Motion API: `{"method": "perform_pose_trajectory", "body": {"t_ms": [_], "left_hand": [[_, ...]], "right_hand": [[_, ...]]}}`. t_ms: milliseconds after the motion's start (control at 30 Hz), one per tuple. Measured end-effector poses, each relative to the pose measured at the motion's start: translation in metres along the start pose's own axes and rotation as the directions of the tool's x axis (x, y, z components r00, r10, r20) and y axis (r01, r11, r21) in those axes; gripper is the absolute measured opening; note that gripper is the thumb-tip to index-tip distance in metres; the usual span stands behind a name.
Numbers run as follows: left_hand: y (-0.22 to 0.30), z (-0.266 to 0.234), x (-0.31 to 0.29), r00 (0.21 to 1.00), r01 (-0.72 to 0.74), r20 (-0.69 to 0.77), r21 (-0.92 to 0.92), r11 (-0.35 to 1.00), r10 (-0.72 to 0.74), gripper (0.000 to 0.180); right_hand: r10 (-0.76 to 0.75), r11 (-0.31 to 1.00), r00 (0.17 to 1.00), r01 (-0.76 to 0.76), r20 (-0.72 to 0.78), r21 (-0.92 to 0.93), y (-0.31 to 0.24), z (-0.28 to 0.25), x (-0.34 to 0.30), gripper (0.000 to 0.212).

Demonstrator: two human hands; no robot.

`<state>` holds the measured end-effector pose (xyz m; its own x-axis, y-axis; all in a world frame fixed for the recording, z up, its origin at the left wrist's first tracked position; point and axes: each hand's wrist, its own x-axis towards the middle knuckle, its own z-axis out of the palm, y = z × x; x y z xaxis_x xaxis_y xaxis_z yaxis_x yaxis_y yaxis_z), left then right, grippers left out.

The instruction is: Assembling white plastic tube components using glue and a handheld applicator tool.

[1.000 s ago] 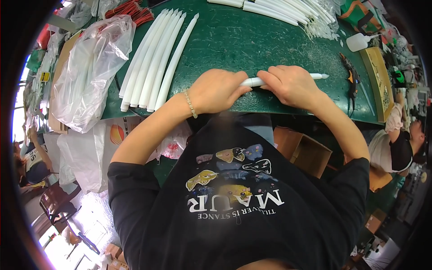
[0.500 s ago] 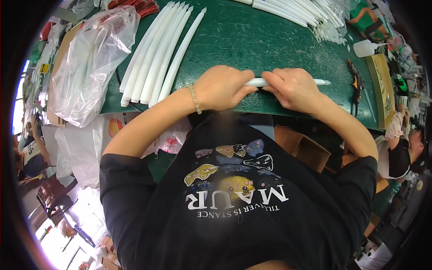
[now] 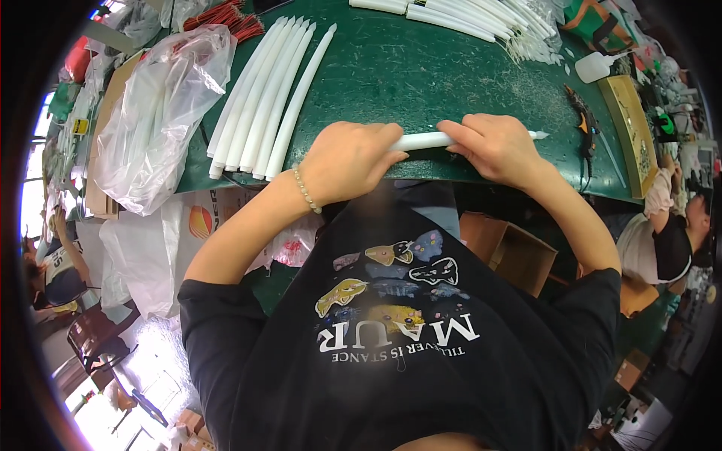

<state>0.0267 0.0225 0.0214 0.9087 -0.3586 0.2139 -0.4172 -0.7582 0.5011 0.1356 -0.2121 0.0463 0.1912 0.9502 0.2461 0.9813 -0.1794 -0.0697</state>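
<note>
left hand [image 3: 357, 156] wrapped round one end of the white candle [image 3: 426, 141] | right hand [image 3: 496, 148] gripping it nearer the pointed tip | candle crosswise at near edge of surface [image 3: 406, 75] | i'd hold it straight, with light even pressure

A black T-shirt [image 3: 451, 391] with loose short sleeves [image 3: 222, 312] was worn, printed in front with colourful cat-like motifs [image 3: 391, 279] and bold white lettering [image 3: 455, 329]; the left wrist [image 3: 317, 180] was circled by a pale beaded bracelet [image 3: 304, 190].
</note>
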Motion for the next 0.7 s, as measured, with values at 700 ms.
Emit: {"method": "perform_pose_trajectory", "body": {"t_ms": [700], "left_hand": [[-0.021, -0.038, -0.091, 0.744, 0.613, -0.59, 0.417, 0.671, -0.313, 0.032]], "right_hand": [[-0.049, 0.97, 0.905, 0.144, -0.422, 0.196, -0.005, 0.068, 0.167, 0.034]]}}
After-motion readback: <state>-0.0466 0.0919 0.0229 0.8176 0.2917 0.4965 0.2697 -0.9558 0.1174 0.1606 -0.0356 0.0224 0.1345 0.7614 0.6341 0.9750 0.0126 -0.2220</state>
